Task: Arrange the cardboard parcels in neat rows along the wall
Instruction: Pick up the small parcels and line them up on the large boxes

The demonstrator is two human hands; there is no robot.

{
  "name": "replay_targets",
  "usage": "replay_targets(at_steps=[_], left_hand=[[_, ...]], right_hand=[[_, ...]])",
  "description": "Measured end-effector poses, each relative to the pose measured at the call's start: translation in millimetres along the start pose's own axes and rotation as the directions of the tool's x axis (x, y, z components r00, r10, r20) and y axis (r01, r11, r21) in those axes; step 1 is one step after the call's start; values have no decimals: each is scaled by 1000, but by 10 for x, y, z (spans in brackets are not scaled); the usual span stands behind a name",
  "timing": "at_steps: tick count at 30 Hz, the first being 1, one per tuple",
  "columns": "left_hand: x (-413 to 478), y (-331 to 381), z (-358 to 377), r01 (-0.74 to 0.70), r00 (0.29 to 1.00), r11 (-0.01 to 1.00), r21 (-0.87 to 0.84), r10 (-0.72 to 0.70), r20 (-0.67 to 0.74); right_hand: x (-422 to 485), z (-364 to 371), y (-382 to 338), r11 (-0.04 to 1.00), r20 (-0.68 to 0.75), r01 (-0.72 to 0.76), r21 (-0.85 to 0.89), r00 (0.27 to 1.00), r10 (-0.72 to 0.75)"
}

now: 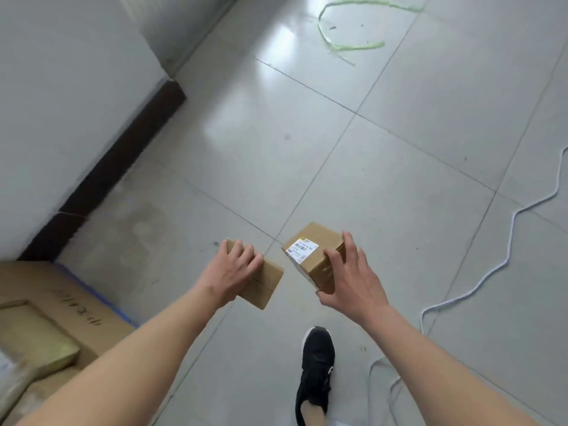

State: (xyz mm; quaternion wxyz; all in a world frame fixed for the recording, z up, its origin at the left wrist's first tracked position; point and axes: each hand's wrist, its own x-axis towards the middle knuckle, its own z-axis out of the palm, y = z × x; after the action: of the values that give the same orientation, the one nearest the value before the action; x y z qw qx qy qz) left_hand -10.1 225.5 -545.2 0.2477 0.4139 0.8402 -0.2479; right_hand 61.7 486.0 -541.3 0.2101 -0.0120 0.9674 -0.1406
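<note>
Pale glossy floor tiles [399, 149] fill most of the view, meeting a white wall [61, 103] with dark skirting [107, 173] on the left. A large flat cardboard box [46, 287] edged with blue tape lies at the lower left against that wall. A white cord [510, 238] snakes along the right, and a green strap [356, 47] curls at the top. A black shoe [316, 364] steps forward below. Both parcels are held above the floor: the left hand [233, 272] grips a plain parcel [267, 282] from above, and the right hand [347, 284] clasps a labelled parcel [313, 238], fingers spread over its taped end.
</note>
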Motion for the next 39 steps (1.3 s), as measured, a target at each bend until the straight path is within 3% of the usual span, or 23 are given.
replay_targets(at_steps=[7, 11, 16, 22, 27, 30, 39], left_hand=[[-2308, -1225, 659, 338, 941, 930, -146, -333, 53], [-3940, -1545, 1321, 513, 856, 819, -258, -509, 85], [-5964, -1246, 2349, 693, 717, 645, -323, -663, 215], [-7880, -130, 3605, 841, 532, 382, -382, -712, 459], [-9066, 1000, 4502, 878, 458, 233, -418, -664, 591], [-9615, 1590, 4995, 885, 442, 179, -431, -614, 654], [-10197, 2344, 6243, 862, 478, 162, -480, -577, 663]], right_hand=[[279, -392, -2481, 929, 28, 367, -46, 930, -366], [15, -388, -4051, 842, 55, 537, -53, 843, -535], [-666, 86, -5889, 620, 131, 780, -89, 626, -769], [-1829, 1354, -7585, 395, 300, 911, -116, 411, -861], [-3002, 2484, -8398, 279, 417, 959, -52, 275, -867], [-3586, 3081, -8702, 257, 474, 966, -13, 232, -849], [-4198, 4141, -9131, 164, 619, 986, -7, 133, -774]])
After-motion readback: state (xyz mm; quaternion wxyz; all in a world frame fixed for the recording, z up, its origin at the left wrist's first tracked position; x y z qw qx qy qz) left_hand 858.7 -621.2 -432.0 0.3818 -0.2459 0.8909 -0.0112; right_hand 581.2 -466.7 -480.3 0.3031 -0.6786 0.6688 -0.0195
